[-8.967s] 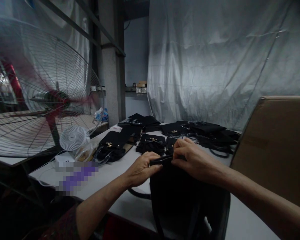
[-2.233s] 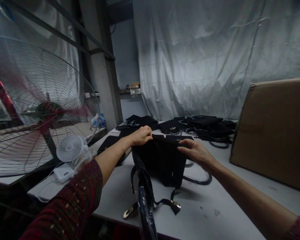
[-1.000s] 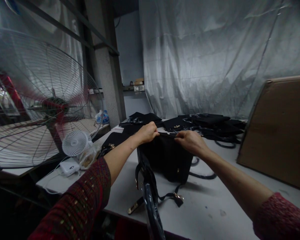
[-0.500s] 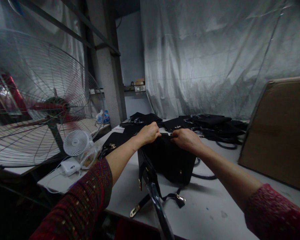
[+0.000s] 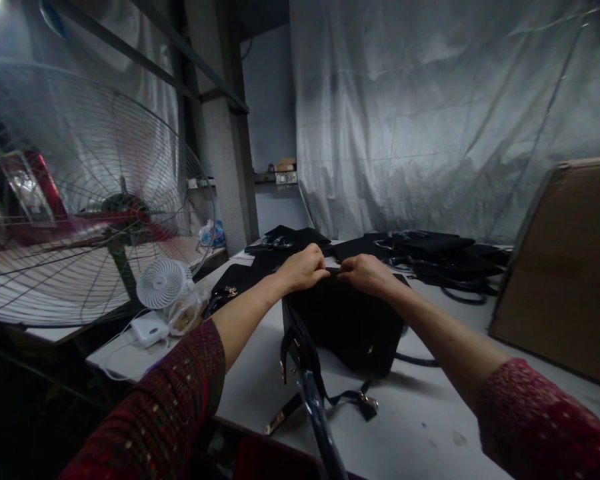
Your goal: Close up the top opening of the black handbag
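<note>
A black handbag (image 5: 347, 327) stands on the white table (image 5: 405, 427) in front of me. My left hand (image 5: 305, 268) pinches its upper edge with thumb and fingers. Close beside it, my right hand (image 5: 366, 273) is closed on the same edge, a small gap between the two. A plastic-wrapped handle (image 5: 316, 407) hangs from the near side of the bag over the table's front edge. Straps with a gold metal clasp (image 5: 368, 401) lie on the tabletop below the bag. The fingertips' undersides are hidden.
More black bags (image 5: 430, 250) lie in a heap at the back, with another black bag (image 5: 233, 283) on the left. A large caged fan (image 5: 125, 213), a small white fan (image 5: 164, 283) and a white box with cables (image 5: 149, 329) are left. A cardboard box (image 5: 560, 267) stands right.
Both hands keep their hold on the bag's upper edge and have come slightly closer together. The whole view has shifted a little, so the surroundings appear further right.
</note>
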Demonstrator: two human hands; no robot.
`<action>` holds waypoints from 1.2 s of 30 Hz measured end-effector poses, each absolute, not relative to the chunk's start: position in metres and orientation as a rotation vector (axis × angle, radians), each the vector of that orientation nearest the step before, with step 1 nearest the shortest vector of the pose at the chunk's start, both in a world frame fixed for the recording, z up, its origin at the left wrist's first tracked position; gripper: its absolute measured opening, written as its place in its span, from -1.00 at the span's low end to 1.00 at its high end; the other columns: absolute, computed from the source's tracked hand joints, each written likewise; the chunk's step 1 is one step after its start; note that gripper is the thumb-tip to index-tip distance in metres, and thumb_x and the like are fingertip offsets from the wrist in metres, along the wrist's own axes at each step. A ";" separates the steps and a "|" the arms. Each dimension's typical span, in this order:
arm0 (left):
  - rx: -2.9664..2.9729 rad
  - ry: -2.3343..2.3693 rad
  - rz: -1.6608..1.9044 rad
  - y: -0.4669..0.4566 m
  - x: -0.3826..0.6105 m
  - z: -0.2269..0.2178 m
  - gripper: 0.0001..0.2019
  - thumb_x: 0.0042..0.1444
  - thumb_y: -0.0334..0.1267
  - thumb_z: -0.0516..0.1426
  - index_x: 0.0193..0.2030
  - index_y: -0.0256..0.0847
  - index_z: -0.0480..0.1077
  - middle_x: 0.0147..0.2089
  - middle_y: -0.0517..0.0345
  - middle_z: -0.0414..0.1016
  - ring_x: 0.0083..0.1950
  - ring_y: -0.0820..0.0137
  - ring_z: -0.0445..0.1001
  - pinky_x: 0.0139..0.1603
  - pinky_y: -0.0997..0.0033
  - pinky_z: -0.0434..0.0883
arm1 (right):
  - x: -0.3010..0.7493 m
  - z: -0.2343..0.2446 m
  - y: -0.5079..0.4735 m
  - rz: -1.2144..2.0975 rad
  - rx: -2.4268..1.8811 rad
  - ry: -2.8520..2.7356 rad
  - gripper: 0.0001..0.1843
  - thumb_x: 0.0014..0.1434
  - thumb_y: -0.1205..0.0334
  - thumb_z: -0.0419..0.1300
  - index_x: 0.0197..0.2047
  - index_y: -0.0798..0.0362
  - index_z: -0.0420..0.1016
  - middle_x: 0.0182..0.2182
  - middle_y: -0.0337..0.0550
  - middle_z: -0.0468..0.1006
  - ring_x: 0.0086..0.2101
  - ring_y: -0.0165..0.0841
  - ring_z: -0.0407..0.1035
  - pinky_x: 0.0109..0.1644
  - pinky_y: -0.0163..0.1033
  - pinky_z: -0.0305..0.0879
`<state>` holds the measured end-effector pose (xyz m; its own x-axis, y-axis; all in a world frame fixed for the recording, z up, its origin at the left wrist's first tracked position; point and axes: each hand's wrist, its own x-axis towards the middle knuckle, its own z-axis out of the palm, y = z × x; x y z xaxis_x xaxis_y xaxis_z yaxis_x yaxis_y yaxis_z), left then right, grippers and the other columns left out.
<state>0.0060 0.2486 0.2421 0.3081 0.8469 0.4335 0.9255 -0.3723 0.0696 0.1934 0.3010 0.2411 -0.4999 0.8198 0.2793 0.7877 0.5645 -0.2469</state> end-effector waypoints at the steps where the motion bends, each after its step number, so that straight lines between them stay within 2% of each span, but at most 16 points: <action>1: -2.391 -1.611 -0.625 0.247 0.001 0.241 -0.94 0.12 -0.30 0.19 -0.26 -0.20 0.42 0.05 0.06 0.36 -0.05 0.28 0.48 -0.02 0.30 0.47 | 0.195 0.241 0.302 0.140 -1.309 -2.433 -0.81 0.15 0.17 0.24 -0.20 -0.03 0.66 -0.39 -0.16 0.60 -0.28 -0.27 0.45 -0.29 -0.27 0.16; 4: -2.407 -1.589 -0.671 0.241 -0.015 0.236 -0.78 -0.04 -0.47 0.15 -0.22 -0.18 0.40 0.10 0.05 0.31 0.03 0.28 0.45 0.06 0.31 0.46 | 0.200 0.240 0.305 0.197 -1.301 -2.422 -0.85 0.14 0.18 0.26 -0.26 -0.03 0.66 -0.42 -0.22 0.59 -0.33 -0.33 0.44 -0.30 -0.31 0.18; 8: -2.413 -1.603 -0.703 0.236 -0.024 0.234 -0.76 -0.11 -0.48 0.14 -0.24 -0.19 0.40 0.00 0.07 0.36 -0.05 0.29 0.46 0.02 0.32 0.49 | 0.202 0.237 0.308 0.228 -1.281 -2.408 -0.86 0.13 0.17 0.28 -0.27 -0.03 0.65 -0.43 -0.24 0.58 -0.34 -0.35 0.43 -0.32 -0.32 0.17; 12: -2.394 -1.628 -0.717 0.233 -0.020 0.235 -0.86 -0.08 -0.42 0.18 -0.32 -0.21 0.42 -0.06 0.07 0.41 -0.11 0.29 0.47 -0.03 0.32 0.47 | 0.202 0.236 0.308 0.235 -1.274 -2.399 -0.86 0.13 0.17 0.27 -0.26 -0.04 0.65 -0.42 -0.24 0.59 -0.32 -0.34 0.44 -0.30 -0.31 0.18; 15: -2.370 -1.658 -0.713 0.233 -0.019 0.237 -0.99 0.02 -0.35 0.20 -0.38 -0.22 0.45 -0.14 0.06 0.47 -0.11 0.27 0.47 -0.04 0.30 0.44 | 0.203 0.236 0.307 0.228 -1.274 -2.397 -0.85 0.14 0.17 0.26 -0.25 -0.04 0.65 -0.40 -0.23 0.60 -0.30 -0.32 0.44 -0.28 -0.29 0.18; 19: -2.332 -1.724 -0.713 0.234 -0.019 0.238 -0.93 0.12 -0.32 0.19 -0.37 -0.22 0.47 -0.23 0.08 0.53 -0.16 0.28 0.49 -0.10 0.31 0.41 | 0.202 0.238 0.303 0.221 -1.292 -2.396 -0.84 0.14 0.17 0.25 -0.24 -0.05 0.65 -0.39 -0.23 0.59 -0.30 -0.32 0.43 -0.29 -0.29 0.17; 31: -2.243 -1.771 -0.708 0.234 -0.014 0.239 -0.92 0.05 -0.38 0.16 -0.41 -0.22 0.49 -0.32 0.10 0.58 -0.27 0.31 0.49 -0.21 0.35 0.36 | 0.197 0.241 0.295 0.195 -1.326 -2.393 -0.82 0.10 0.16 0.22 -0.26 -0.06 0.64 -0.41 -0.20 0.58 -0.31 -0.29 0.43 -0.32 -0.26 0.14; 36: -2.261 -1.744 -0.707 0.233 -0.014 0.240 -0.92 0.06 -0.39 0.17 -0.41 -0.24 0.49 -0.35 0.10 0.56 -0.31 0.33 0.47 -0.26 0.37 0.32 | 0.182 0.242 0.297 0.174 -1.205 -2.467 -0.78 0.15 0.11 0.22 -0.16 -0.11 0.63 -0.28 -0.24 0.62 -0.23 -0.31 0.46 -0.27 -0.29 0.16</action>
